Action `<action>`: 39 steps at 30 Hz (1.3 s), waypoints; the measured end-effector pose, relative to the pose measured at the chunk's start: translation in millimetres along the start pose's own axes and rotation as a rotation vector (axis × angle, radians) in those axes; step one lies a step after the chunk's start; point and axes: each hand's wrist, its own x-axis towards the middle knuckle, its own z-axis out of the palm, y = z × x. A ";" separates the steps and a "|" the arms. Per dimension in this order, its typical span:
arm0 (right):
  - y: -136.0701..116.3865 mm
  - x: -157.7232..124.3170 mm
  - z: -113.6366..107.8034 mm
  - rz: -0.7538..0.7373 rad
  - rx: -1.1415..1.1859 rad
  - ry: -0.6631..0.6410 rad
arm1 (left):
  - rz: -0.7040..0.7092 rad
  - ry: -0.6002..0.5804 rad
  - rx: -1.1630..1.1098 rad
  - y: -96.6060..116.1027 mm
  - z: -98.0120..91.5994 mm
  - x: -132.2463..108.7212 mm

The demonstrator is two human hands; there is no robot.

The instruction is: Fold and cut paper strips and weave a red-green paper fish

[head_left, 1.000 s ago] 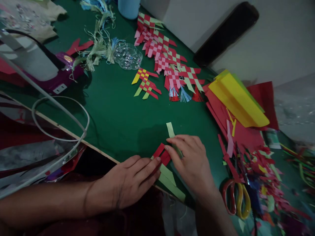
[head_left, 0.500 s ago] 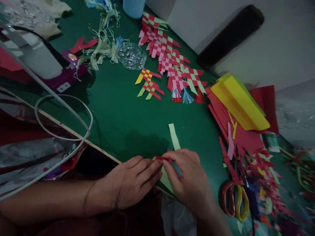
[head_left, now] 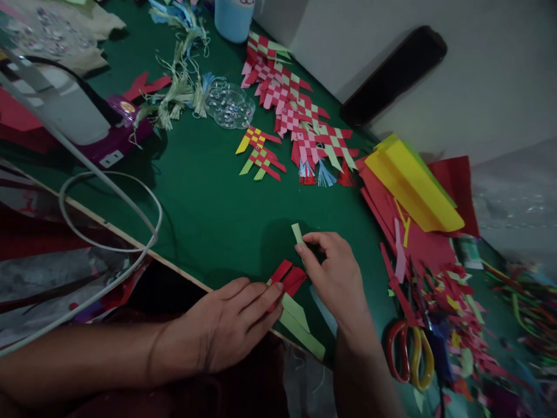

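My left hand (head_left: 241,310) rests at the table's front edge, fingers together over a piece made of red paper strips (head_left: 290,278) and pale green paper strips (head_left: 302,331). Its fingertips press on the strips, and the thumb is hidden. The red ends point up and right; the green ends reach down to the right. Up and to the right of this piece, my right hand (head_left: 333,273) pinches a loose pale green paper strip (head_left: 297,233) between thumb and forefinger. One end of that strip sticks out past the fingertips.
Woven paper fish (head_left: 289,119) lie in a row at the back, near two smaller ones (head_left: 261,159). A clear dish (head_left: 230,105) holds small eyes. Right are folded yellow paper (head_left: 415,186), scissors (head_left: 409,354) and scraps. A white cable (head_left: 108,174) loops at left.
My right hand has let go of the red strips and picked up the pale green strip from the table. My left hand stays on its piece. The view has shifted slightly.
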 end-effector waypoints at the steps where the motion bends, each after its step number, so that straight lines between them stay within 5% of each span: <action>1: -0.3 1.4 0.6 0.005 0.033 -0.019 | 0.000 0.003 -0.002 0.0 0.5 0.0; 13: -10.6 -11.7 -14.4 0.258 0.232 0.051 | 0.002 0.017 -0.033 -0.7 0.3 0.3; 20: -21.3 -28.9 -31.0 0.253 0.157 0.003 | 0.001 0.024 -0.038 -1.2 -0.7 2.2; 32: -24.7 -26.1 -20.7 0.126 -0.128 -0.045 | -0.017 0.051 -0.041 0.0 1.1 1.5; 39: -30.4 -21.3 -21.9 0.138 0.052 -0.173 | -0.012 0.054 -0.053 -0.4 1.4 1.8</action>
